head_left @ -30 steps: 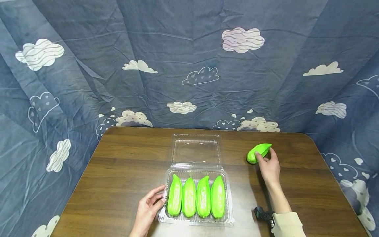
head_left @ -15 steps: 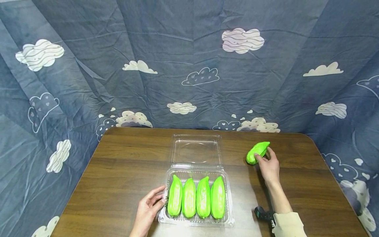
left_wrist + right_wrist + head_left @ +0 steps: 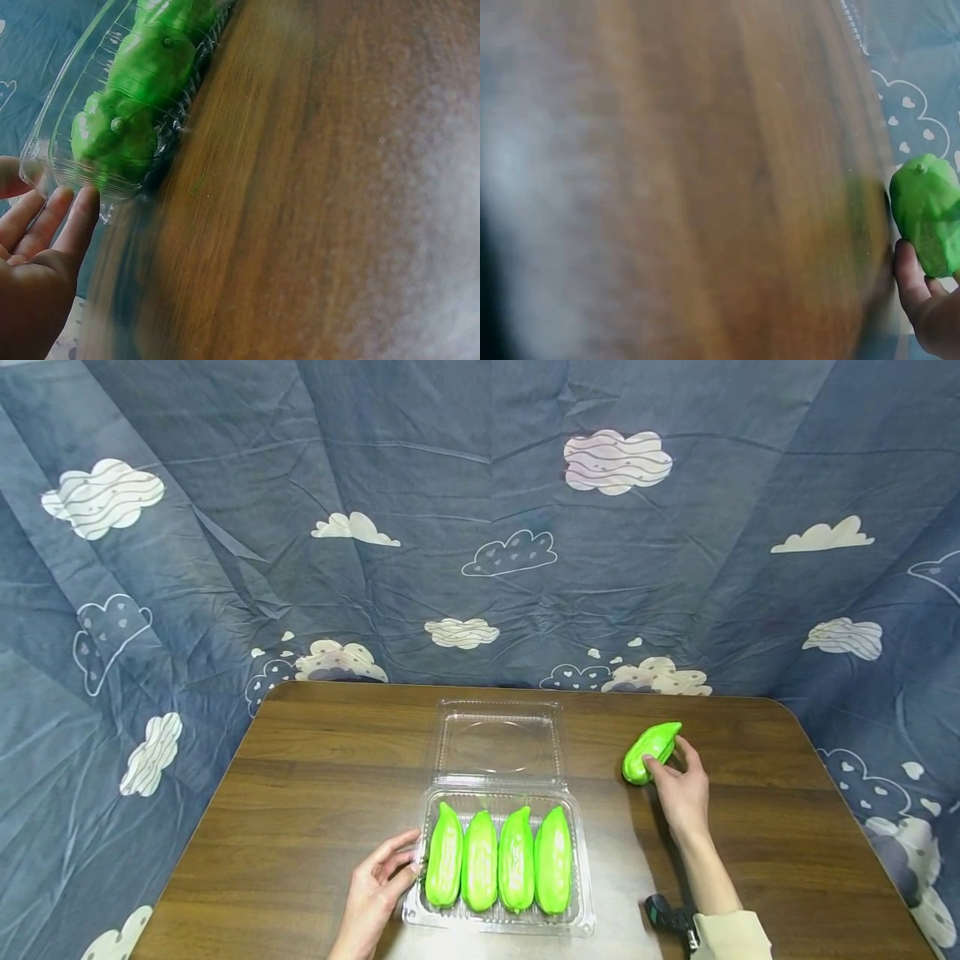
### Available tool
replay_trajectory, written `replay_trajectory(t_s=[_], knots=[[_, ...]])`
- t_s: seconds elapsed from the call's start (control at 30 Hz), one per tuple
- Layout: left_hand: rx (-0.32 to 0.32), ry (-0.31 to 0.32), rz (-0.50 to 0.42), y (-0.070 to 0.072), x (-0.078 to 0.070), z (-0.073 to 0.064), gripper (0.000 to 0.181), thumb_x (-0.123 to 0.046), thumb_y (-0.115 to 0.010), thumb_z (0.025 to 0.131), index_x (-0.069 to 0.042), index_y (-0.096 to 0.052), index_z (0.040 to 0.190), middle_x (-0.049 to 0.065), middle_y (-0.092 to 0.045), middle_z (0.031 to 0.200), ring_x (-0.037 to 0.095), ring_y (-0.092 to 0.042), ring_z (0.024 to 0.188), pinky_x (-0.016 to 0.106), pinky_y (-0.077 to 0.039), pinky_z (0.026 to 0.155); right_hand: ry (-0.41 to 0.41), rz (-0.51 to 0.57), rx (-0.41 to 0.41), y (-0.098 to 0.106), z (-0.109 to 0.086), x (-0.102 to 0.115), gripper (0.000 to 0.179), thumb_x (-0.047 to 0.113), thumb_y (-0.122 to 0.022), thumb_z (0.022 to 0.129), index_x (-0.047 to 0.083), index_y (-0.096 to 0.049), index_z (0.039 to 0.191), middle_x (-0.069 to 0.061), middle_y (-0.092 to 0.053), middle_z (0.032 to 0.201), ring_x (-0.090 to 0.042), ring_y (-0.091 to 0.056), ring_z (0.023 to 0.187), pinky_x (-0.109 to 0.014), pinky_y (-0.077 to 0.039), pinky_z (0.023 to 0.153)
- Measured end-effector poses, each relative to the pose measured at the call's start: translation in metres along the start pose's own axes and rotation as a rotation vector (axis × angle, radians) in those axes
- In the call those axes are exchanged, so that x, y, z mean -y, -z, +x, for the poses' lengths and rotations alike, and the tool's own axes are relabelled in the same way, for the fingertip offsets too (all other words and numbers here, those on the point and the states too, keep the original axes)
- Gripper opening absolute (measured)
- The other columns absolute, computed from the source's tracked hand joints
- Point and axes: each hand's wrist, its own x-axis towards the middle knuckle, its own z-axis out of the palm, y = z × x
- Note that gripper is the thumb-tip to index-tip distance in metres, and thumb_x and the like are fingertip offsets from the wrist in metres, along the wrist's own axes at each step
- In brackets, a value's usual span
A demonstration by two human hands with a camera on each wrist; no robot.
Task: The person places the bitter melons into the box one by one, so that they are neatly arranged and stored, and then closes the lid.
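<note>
My right hand (image 3: 684,789) pinches a bright green, ridged, pointed toy vegetable (image 3: 651,752) between thumb and fingers, over the right back part of the table. In the right wrist view the same vegetable (image 3: 926,206) shows its lobed end with a small nub. Several like it, such as the rightmost green vegetable (image 3: 553,864), lie side by side in a clear plastic clamshell box (image 3: 501,924), tips pointing away from me. The box's lid (image 3: 498,743) is folded back flat. My left hand (image 3: 372,885) touches the box's left side with extended fingertips; the left wrist view shows fingers (image 3: 79,225) at its wall.
The brown wooden table (image 3: 322,777) reaches back to a blue curtain (image 3: 420,485) with white clouds. A black device (image 3: 663,910) is worn at my right wrist, by the cream sleeve (image 3: 727,935).
The green vegetable in my right hand has shifted slightly left and turned a little, its blunt end now nearer to me. My left hand and the box have not moved.
</note>
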Motion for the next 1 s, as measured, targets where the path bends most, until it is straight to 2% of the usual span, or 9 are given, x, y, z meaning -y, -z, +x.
replay_trajectory(t_s=[0.4, 0.8, 1.0], knots=[[0.002, 0.012, -0.010, 0.000, 0.000, 0.000, 0.046, 0.008, -0.065, 0.085, 0.004, -0.059, 0.130, 0.021, -0.057, 0.131, 0.021, -0.061, 0.107, 0.024, -0.048, 0.087, 0.031, 0.064, 0.038, -0.001, -0.018, 0.002, 0.071, 0.023, -0.065, 0.095, 0.011, -0.028, 0.155, -0.021, -0.037, 0.150, 0.008, -0.054, 0.088, -0.011, -0.045, 0.068], [0.004, 0.008, 0.001, 0.000, -0.002, -0.001, 0.046, 0.008, -0.065, 0.085, 0.003, -0.059, 0.130, 0.020, -0.058, 0.131, 0.022, -0.061, 0.108, 0.024, -0.048, 0.088, 0.005, 0.212, 0.063, -0.004, -0.042, 0.009, 0.067, 0.014, -0.065, 0.095, 0.012, -0.032, 0.153, -0.019, -0.038, 0.150, 0.003, -0.058, 0.091, -0.011, -0.047, 0.074], [0.007, 0.015, -0.002, 0.000, -0.002, -0.001, 0.046, 0.008, -0.065, 0.085, 0.003, -0.059, 0.130, 0.020, -0.059, 0.130, 0.021, -0.061, 0.108, 0.024, -0.048, 0.088, -0.003, 0.288, 0.100, -0.006, -0.055, 0.011, 0.064, 0.008, -0.063, 0.095, 0.010, -0.033, 0.152, -0.016, -0.037, 0.149, 0.001, -0.059, 0.091, -0.013, -0.049, 0.074]])
